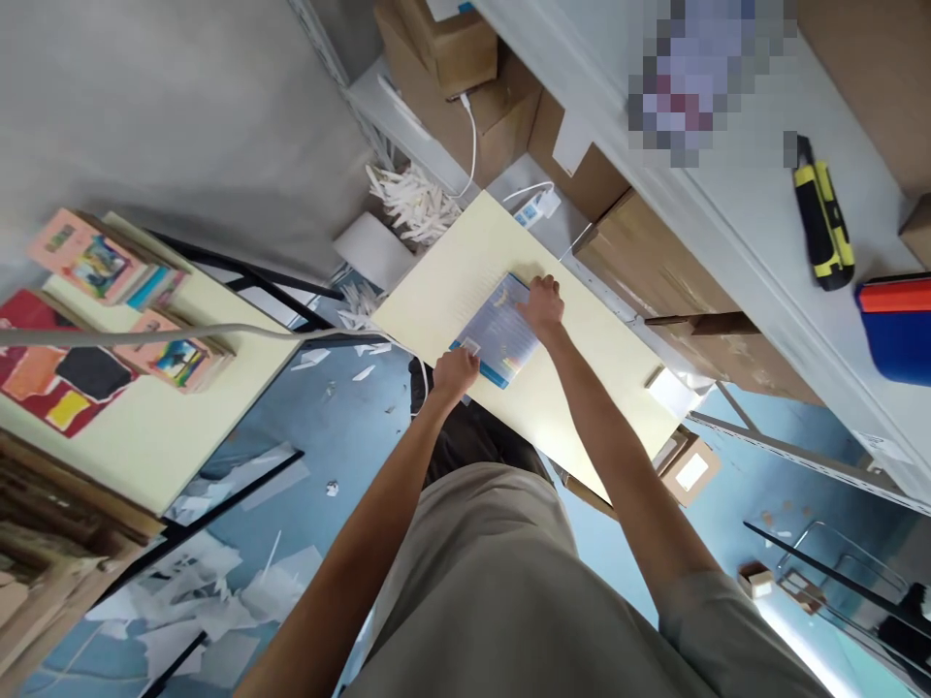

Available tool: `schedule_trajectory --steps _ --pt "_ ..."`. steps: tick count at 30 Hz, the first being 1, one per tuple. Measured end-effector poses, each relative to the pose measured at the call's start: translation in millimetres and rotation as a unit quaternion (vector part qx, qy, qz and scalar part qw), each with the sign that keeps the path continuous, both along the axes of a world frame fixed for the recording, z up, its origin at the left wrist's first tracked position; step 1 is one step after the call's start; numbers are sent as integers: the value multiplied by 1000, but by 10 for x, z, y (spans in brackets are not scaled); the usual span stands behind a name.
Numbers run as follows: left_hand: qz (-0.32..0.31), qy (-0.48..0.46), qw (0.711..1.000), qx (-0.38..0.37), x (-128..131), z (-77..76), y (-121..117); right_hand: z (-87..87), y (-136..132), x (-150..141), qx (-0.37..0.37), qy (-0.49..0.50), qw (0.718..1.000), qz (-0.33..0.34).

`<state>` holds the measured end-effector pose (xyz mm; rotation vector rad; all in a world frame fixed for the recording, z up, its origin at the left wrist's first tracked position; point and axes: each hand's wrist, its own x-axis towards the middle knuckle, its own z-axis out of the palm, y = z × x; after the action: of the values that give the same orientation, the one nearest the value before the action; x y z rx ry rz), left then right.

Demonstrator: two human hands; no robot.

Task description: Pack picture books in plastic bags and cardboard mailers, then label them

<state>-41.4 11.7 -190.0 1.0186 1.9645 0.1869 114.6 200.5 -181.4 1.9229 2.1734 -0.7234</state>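
A blue-and-white printed booklet (498, 334) lies flat on a pale yellow table (451, 281). My left hand (455, 371) is curled at the booklet's near corner, fingers closed on its edge. My right hand (542, 302) rests on the booklet's far edge with fingers bent down against it. Both arms reach straight out from my body over the table's near side.
A second yellow table (156, 427) at left carries stacks of colourful books (98, 262). Grey shelving (727, 242) at right holds cardboard boxes (465, 68), a yellow-black utility knife (821, 218) and a blue-red bin (898, 330). Paper scraps litter the blue floor (341, 427).
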Motion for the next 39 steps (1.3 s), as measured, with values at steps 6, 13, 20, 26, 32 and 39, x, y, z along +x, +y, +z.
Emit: schedule_trajectory --steps 6,13,20,26,32,39 --pt "-99 100 977 164 -21 109 483 319 -860 -52 50 48 997 -18" --pt "-131 75 980 131 320 179 472 470 -1683 12 -76 81 994 4" --pt "-222 -146 889 372 1117 1244 1185 1520 -1162 894 183 106 967 -141" --pt "-220 -250 788 517 1746 2487 1805 2629 -533 1600 365 89 910 -173" --pt "-230 -198 771 560 1730 2940 1918 2904 223 1921 363 48 918 -155" --pt "-163 -145 818 532 1053 2541 1747 2580 568 2096 328 41 927 -178"
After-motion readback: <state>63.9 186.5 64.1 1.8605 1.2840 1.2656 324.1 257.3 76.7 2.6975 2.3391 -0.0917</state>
